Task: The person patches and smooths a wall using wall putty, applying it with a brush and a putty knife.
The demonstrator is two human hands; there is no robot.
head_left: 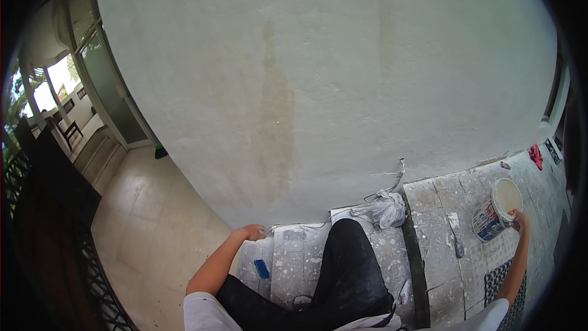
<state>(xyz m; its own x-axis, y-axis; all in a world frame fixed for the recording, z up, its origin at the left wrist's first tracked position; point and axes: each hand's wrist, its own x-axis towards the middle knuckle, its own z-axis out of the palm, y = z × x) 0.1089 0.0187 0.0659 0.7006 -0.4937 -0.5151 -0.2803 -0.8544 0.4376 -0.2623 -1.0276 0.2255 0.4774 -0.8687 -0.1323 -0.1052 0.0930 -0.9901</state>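
At the right, my right hand (pixel 520 221) is closed at the rim of a plastic paint bucket (pixel 487 222). The bucket has a white, blue and red printed side, and its pale round top (pixel 508 195) faces up. It is over the paint-spattered paving. My left hand (pixel 250 232) is down by the foot of the wall, at the upper left corner of the steps, with its fingers drawn together. Something small and pale shows at its fingertips, too small to name. Below that hand, a blue brush (pixel 262 269) lies on a step.
A pale plastered wall (pixel 343 98) with brownish stains rises ahead. A clear plastic bag (pixel 389 209) and cable lie at its foot. A flat tool with a dark handle (pixel 459 247) lies left of the bucket. A perforated mat (pixel 505 282), red cloth (pixel 536 157) and left railing (pixel 101 288) also show.
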